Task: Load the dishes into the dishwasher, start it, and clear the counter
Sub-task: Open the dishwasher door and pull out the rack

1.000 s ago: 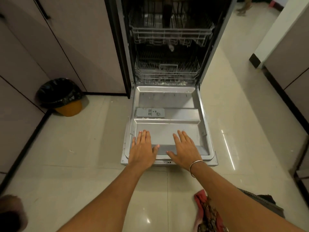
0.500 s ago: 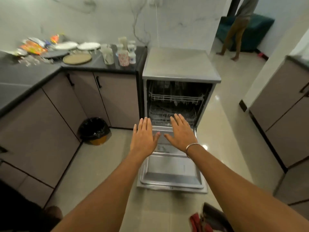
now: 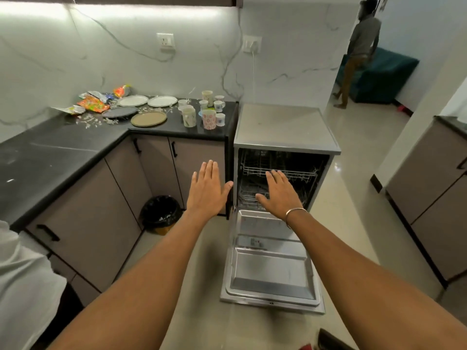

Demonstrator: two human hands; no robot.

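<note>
Both hands, left hand (image 3: 207, 188) and right hand (image 3: 279, 195), are spread flat, holding nothing (dishwasher (image 3: 285, 132) door down); mugs (image 3: 202, 114) stand at the counter (image 3: 63, 152) right edge.

Bright strip light under the wall cabinets, glare on the backsplash (image 3: 126, 46), wide-angle bending at edges, slightly soft.

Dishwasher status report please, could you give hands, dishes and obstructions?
Left hand, right hand open, empty. Dishwasher door down, racks bare. Plates, mugs on counter. Nothing blocking.
</note>
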